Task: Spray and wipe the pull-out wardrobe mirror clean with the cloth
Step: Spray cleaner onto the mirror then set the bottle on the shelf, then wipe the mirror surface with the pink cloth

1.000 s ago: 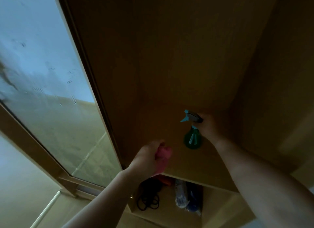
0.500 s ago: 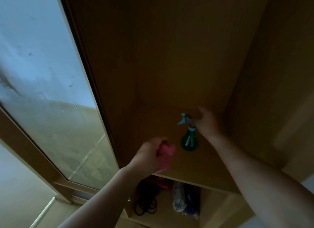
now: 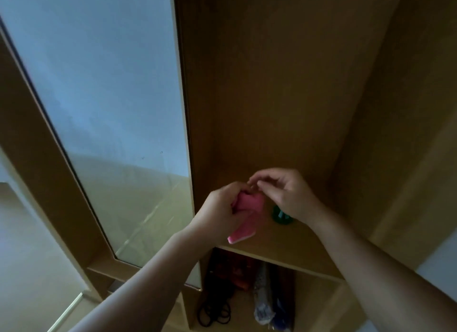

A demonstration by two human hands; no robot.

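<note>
The pink cloth (image 3: 246, 214) is folded and gripped in the left hand (image 3: 218, 215), whose fingers curl round its upper part; its lower end hangs free just above the front edge of the wooden shelf (image 3: 284, 249), toward the shelf's left end. The right hand (image 3: 288, 195) is just beside it, fingers bent, with the fingertips (image 3: 253, 182) meeting the left hand's fingers at the top of the cloth; it cannot be determined whether they pinch the cloth. The green spray bottle (image 3: 280, 216) stands on the shelf behind the right wrist, only its base visible, apart from both hands. The pull-out mirror (image 3: 111, 109) stands left of the shelf's left edge in a wooden frame (image 3: 49, 171), its glass reflecting a pale wall. In the compartment below the shelf lie coiled black cords (image 3: 214, 313) and a patterned bag (image 3: 263, 297).
</note>
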